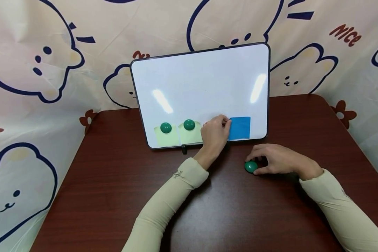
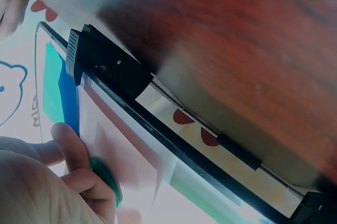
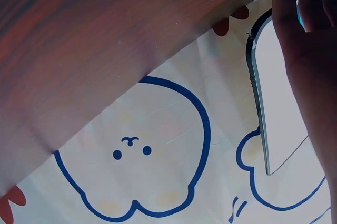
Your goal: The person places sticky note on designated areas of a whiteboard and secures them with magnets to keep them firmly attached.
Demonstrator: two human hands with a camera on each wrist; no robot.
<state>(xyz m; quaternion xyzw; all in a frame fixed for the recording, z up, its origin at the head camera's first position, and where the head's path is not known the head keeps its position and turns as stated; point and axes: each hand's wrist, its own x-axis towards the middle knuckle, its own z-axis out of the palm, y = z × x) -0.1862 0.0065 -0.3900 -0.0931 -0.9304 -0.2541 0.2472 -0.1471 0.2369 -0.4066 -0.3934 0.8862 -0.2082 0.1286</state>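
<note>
My left hand [image 1: 215,133] is at the lower part of the whiteboard [image 1: 204,84], thumb and finger pinching the left edge of a blue sticky note [image 1: 240,128]. Beneath its curled fingers, the left wrist view shows a green round magnet [image 2: 108,182] on a pink note [image 2: 124,145]. To the left, two pale green notes [image 1: 167,140] each carry a green round magnet [image 1: 166,128] at the top. My right hand [image 1: 275,159] grips another green magnet [image 1: 250,167] on the table between thumb and fingers.
The whiteboard leans upright on a black stand [image 2: 113,66] at the back of the dark wooden table [image 1: 113,196]. Behind it hangs a cartoon-printed cloth [image 1: 91,21]. The magnet in the right hand lies a little in front of the board's lower right corner.
</note>
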